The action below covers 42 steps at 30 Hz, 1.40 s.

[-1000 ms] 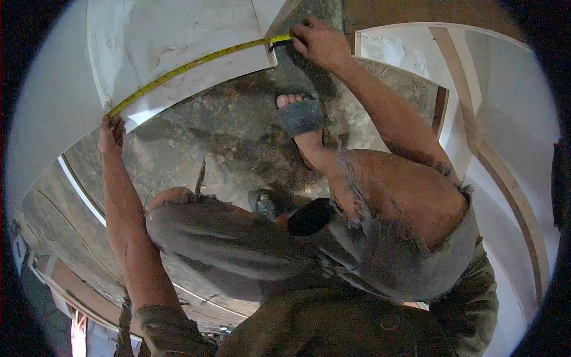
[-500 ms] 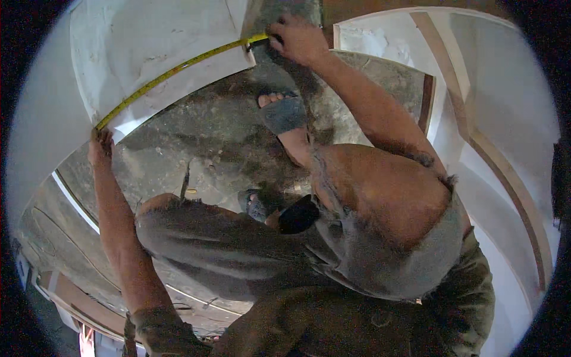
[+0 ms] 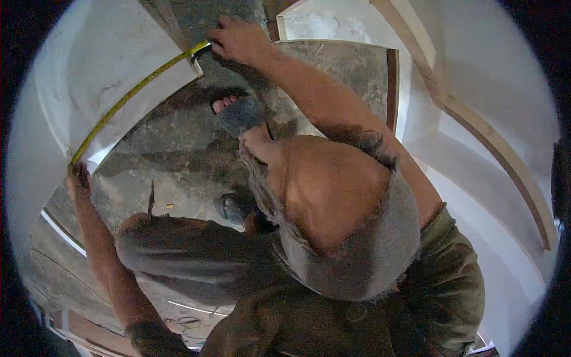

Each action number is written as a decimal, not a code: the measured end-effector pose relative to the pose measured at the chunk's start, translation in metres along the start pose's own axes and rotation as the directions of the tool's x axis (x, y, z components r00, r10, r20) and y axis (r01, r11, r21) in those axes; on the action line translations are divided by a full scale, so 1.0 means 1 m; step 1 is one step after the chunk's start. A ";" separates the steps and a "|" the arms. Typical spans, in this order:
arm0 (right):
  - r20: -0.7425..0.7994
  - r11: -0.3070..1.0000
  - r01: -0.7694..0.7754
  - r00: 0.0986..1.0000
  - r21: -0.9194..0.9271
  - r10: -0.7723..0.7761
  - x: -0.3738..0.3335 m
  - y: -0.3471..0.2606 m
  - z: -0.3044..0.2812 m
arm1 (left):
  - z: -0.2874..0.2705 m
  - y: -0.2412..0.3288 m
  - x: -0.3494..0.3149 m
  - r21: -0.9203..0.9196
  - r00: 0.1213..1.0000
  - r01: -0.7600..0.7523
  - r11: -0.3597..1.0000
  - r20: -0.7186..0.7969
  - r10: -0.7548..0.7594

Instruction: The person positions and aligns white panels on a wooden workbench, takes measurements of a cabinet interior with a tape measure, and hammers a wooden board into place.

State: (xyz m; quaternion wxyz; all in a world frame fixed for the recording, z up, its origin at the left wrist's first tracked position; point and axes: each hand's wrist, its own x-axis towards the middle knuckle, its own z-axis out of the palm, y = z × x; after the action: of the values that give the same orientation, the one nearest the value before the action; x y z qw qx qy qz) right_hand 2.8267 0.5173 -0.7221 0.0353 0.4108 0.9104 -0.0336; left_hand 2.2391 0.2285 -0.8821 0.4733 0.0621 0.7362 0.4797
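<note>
Upper left of frame: yellow tape point(image 3: 129, 95) spans the white panel point(image 3: 98, 65), left hand point(image 3: 79, 180) and right hand point(image 3: 241, 40) clamped at either end. Measuring appears under way; a reading calls for steady tension.

The upper end of the yellow tape measure point(image 3: 147, 78) is hidden by the right hand point(image 3: 241, 40); whether its case sits in the palm cannot be determined. The left hand point(image 3: 79, 180) covers the tape's lower end, its fingers indistinct. Graduations on the tape are too small to read. Beyond the tape, the white panel point(image 3: 113, 53) is cut off by the lens rim. Right of the tape, a wooden strip point(image 3: 410, 47) leaves through the top edge. Below the tape, one sandal point(image 3: 231, 208) is partly obscured; a yellowish scrap point(image 3: 169, 206) nearby is unidentifiable.
</note>
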 end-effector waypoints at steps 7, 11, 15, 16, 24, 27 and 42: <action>-0.029 0.998 0.016 0.999 -0.068 -0.018 0.001 0.005 -0.001 | 0.008 0.003 0.005 -0.019 0.998 0.064 0.998 -0.005 -0.064; -0.053 0.998 0.044 0.998 0.041 -0.042 0.007 -0.020 -0.013 | -0.057 0.038 -0.006 -0.014 1.000 -0.005 1.000 0.000 0.005; -0.091 0.999 0.046 0.995 0.010 -0.045 0.010 -0.016 -0.006 | -0.052 0.039 0.005 0.076 0.996 0.067 0.995 -0.060 -0.062; -0.116 0.999 0.048 0.992 0.001 -0.048 0.007 -0.011 -0.004 | -0.038 0.034 0.001 0.026 0.998 0.059 0.998 -0.035 -0.058; -0.090 0.996 0.032 0.996 0.084 -0.024 0.008 -0.016 -0.001 | -0.001 0.044 -0.039 -0.055 0.997 0.012 0.998 -0.072 -0.016; -0.035 0.998 0.012 0.999 0.060 -0.010 0.007 -0.011 0.003 | 0.020 0.035 -0.039 -0.114 0.989 0.071 0.991 -0.123 -0.085; 0.052 0.998 0.038 0.998 0.058 -0.041 0.014 -0.026 0.006 | 0.010 0.032 -0.038 -0.325 0.979 0.071 0.943 -0.159 -0.129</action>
State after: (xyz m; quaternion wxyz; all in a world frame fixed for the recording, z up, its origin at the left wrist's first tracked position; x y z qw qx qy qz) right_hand 2.7983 0.5105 -0.7282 0.0473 0.3926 0.9157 -0.0711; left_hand 2.2561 0.2312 -0.8345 0.4331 -0.0957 0.6910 0.5707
